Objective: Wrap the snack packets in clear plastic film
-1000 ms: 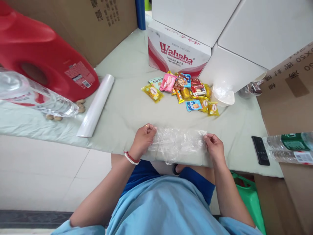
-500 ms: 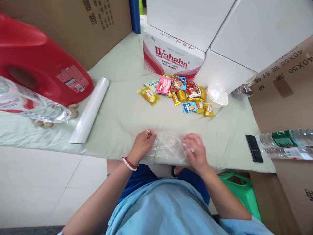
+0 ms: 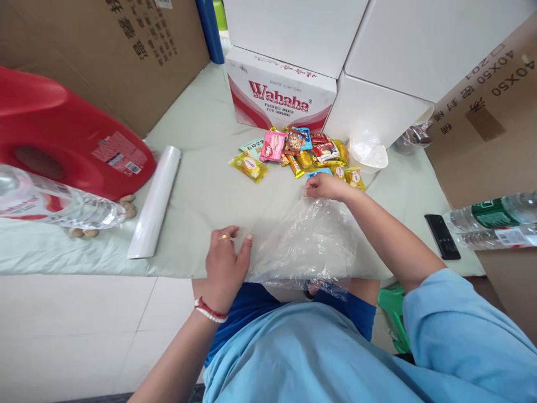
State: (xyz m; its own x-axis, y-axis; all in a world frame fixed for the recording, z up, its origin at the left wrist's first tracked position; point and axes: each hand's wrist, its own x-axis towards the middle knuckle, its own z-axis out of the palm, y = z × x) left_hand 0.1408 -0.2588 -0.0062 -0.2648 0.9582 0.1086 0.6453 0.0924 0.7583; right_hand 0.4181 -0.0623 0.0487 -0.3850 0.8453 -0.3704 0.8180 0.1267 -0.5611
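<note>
A thin clear plastic bag (image 3: 312, 238) lies loosely spread at the table's front edge, its lower part hanging over my lap. My right hand (image 3: 325, 186) is closed in a pinch on the far edge of the bag, right by the wrapped snacks. My left hand (image 3: 226, 257) rests open at the bag's left side, thumb apart from the fingers, with nothing gripped in it. Beyond the hands sits a pile of small packets, among them a pink packet (image 3: 272, 145), a yellow packet (image 3: 248, 166) and a red packet (image 3: 326, 151). My right hand partly hides a blue packet.
On the left are a white roll (image 3: 155, 201), a red jug (image 3: 71, 134), a lying water bottle (image 3: 59, 198) and several brown nuts (image 3: 128, 207). A Wahaba box (image 3: 281, 95) and white bowl (image 3: 368, 157) stand behind. At right lie a phone (image 3: 442, 237) and bottles (image 3: 499, 215).
My right hand has moved forward towards the snacks, drawing out the bunched plastic bag. My left hand has let go of the bag and shifted left, its fingers opened.
</note>
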